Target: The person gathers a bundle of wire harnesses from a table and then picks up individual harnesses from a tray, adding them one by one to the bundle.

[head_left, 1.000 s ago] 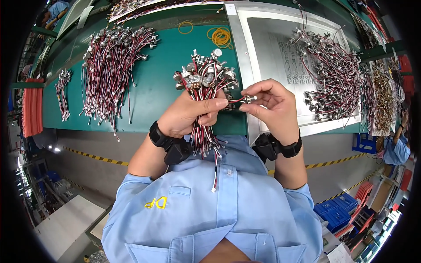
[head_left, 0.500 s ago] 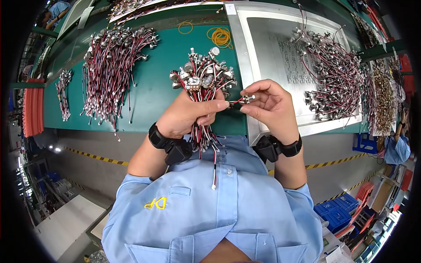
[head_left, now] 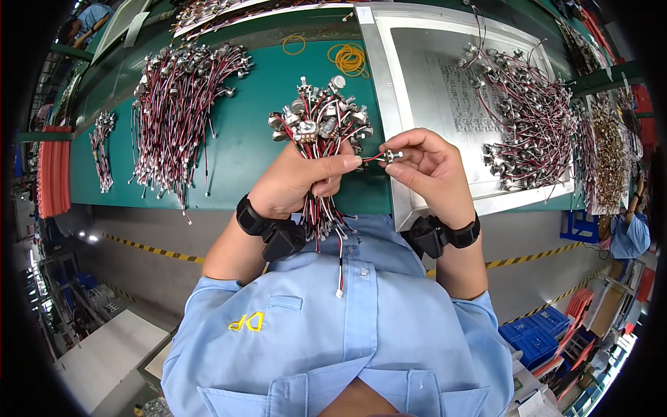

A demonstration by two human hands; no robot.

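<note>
My left hand (head_left: 299,177) is closed round a thick bundle of wired potentiometers (head_left: 323,118). Their metal bodies stick up above the fist, and red, black and white wires with small white plugs hang below it. Between thumb and fingertips, my right hand (head_left: 434,167) pinches a single wired potentiometer (head_left: 392,156), just right of the bundle. Its red and dark wires run to the left thumb tip, where their far ends are hidden.
On the green bench (head_left: 236,160) lie a large pile of wired potentiometers (head_left: 180,111), a small bunch (head_left: 102,149) and yellow rubber bands (head_left: 349,60). At right, a white-framed tray (head_left: 410,125) bears another tangled pile (head_left: 531,118). A co-worker (head_left: 629,233) is at the far right.
Both hands keep their grips. The single potentiometer in my right hand has shifted very slightly and turned a little; the bundle's top has tilted slightly left.
</note>
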